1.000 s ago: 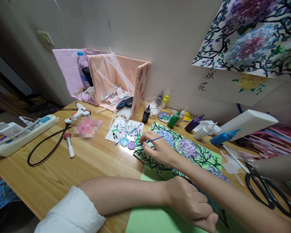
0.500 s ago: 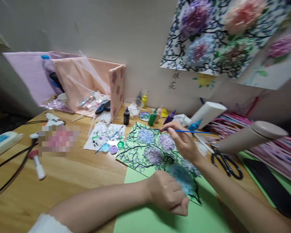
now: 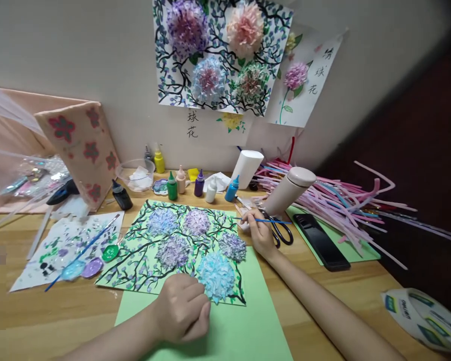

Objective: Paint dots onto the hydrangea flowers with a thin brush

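My right hand (image 3: 262, 235) pinches a thin blue paintbrush (image 3: 280, 221) at the right edge of a green flower picture (image 3: 205, 240). The brush lies nearly level, its tip pointing left at the picture's upper right edge. Closed in a fist, my left hand (image 3: 184, 307) rests at the picture's lower edge, with nothing showing in it. Right beside that fist is a raised light blue flower (image 3: 216, 276). Purple and bluish flowers (image 3: 173, 251) and black painted branches cover the rest of the picture, which lies over a larger green sheet (image 3: 225, 331).
Left of the picture, a paint-stained paper (image 3: 65, 238) carries another blue brush (image 3: 86, 248) and green paint (image 3: 110, 252). Several paint bottles (image 3: 172, 186) line the back. Scissors (image 3: 283, 233), a tumbler (image 3: 291, 190), a phone (image 3: 321, 240) and tape (image 3: 424, 316) are at the right.
The view has swung right, bringing the tape into sight. My right hand has gone with the brush from above the flowers to the picture's right edge. My left fist stays at the lower edge.
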Tool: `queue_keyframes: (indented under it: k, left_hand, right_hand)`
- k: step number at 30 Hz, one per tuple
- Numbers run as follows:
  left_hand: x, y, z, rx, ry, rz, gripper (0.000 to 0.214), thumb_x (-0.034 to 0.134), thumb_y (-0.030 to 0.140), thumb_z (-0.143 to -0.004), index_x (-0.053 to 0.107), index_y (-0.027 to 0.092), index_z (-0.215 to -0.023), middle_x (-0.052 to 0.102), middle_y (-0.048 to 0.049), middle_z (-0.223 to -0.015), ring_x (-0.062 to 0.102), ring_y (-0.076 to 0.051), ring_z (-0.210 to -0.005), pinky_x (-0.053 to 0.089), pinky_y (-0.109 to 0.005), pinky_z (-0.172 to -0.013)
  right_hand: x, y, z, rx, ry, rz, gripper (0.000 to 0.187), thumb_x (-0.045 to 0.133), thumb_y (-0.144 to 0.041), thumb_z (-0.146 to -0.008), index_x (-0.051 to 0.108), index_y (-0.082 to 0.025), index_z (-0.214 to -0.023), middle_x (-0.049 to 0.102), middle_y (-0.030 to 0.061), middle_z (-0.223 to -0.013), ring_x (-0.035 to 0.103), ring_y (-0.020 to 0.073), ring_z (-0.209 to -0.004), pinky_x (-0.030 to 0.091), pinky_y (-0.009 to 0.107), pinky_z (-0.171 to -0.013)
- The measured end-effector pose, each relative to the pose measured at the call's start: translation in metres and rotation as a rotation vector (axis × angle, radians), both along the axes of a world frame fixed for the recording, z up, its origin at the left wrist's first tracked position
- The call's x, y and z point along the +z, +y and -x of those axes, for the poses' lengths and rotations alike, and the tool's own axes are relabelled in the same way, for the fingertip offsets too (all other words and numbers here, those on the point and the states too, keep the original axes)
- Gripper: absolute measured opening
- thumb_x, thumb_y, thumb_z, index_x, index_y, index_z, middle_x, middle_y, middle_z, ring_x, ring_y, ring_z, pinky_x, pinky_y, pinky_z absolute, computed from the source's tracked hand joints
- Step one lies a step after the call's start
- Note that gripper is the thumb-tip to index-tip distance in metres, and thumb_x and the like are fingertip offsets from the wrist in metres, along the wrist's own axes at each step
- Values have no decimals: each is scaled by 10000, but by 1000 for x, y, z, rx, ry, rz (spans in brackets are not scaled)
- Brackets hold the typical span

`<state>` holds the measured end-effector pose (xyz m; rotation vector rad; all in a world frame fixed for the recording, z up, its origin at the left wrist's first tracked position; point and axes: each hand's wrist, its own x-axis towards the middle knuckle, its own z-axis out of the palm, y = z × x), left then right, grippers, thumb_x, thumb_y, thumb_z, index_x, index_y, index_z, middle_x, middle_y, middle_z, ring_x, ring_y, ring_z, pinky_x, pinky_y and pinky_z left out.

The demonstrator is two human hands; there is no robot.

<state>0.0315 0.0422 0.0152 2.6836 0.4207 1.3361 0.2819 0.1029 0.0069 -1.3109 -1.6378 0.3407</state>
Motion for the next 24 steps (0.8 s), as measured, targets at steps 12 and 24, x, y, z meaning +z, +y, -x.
queue_keyframes:
  k: [12,24]
  left_hand:
    - [1,3,-1,-48,35,61,211,389,29,-689,329,191,-568,325,22,-487,229,-128,-473,133,-286,-476]
    - [2,2,-1,-69,26,59,215,381,19,-680,312,196,-578,318,26,-484,207,-128,-463,121,-293,-465]
  right_hand:
    - [2,1,-4,0,-123,74,322,316,-354,-944,518,-208,-740,555,18,-730,538,173,-743,405,316,-728]
    - [4,1,-2,17,-128,88,316,315,-365,-945,508,-207,-751,559,23,-737,540,173,-749,401,308,-742]
